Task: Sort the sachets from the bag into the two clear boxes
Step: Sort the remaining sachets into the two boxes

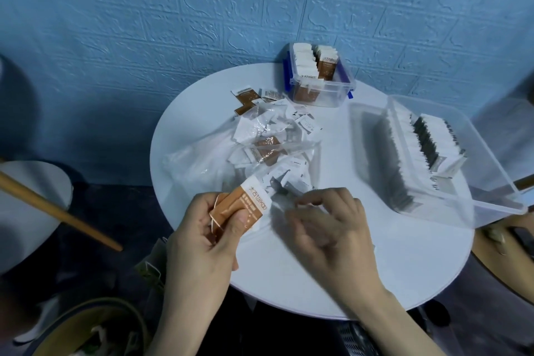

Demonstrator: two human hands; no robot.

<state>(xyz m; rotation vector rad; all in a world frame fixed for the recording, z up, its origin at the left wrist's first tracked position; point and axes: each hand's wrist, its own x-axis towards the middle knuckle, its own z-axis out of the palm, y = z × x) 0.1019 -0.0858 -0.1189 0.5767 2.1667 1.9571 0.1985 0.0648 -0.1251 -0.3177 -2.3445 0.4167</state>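
Note:
My left hand (pixel 202 234) grips a small stack of brown-and-white sachets (pixel 245 202) bound with a thin rubber band, at the table's near edge. My right hand (pixel 329 228) hovers just right of it, blurred, fingers curled over the loose white sachets (pixel 286 179); whether it holds one is unclear. A crumpled clear plastic bag (pixel 219 153) with white and brown sachets lies in the table's middle. A small clear box (pixel 318 78) with blue clips stands at the back, holding brown and white sachets. A large clear box (pixel 450 159) at the right holds rows of white sachets.
The round white table (pixel 361 263) stands against a blue brick-patterned wall. A few brown sachets (pixel 245 98) lie loose at the back left. A wooden stick (pixel 57 211) crosses a white stool at the left. Another person's hand (pixel 508 228) rests at the right edge.

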